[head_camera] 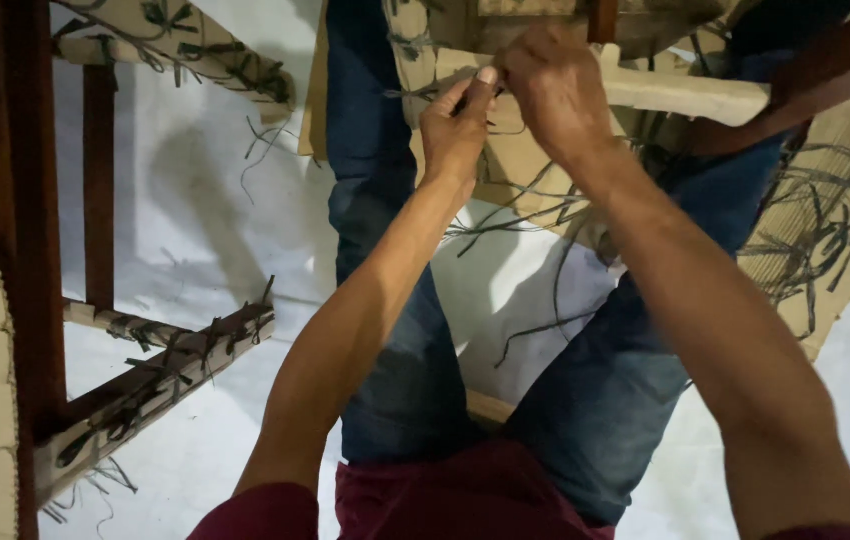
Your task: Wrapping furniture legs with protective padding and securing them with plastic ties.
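I see both hands, left hand (457, 125) and right hand (553, 85), pinched shut on a dark cane strand (415, 93) at the pale frame rail (685, 95) (mid-weave, I judge), next needing a taut pull.

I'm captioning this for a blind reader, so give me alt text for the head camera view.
Both hands, the left hand and right hand, pinch thin dark strips at a pale wooden frame rail, above the person's blue jeans. A dark wooden chair frame with strip remnants lies to the left on a white floor.
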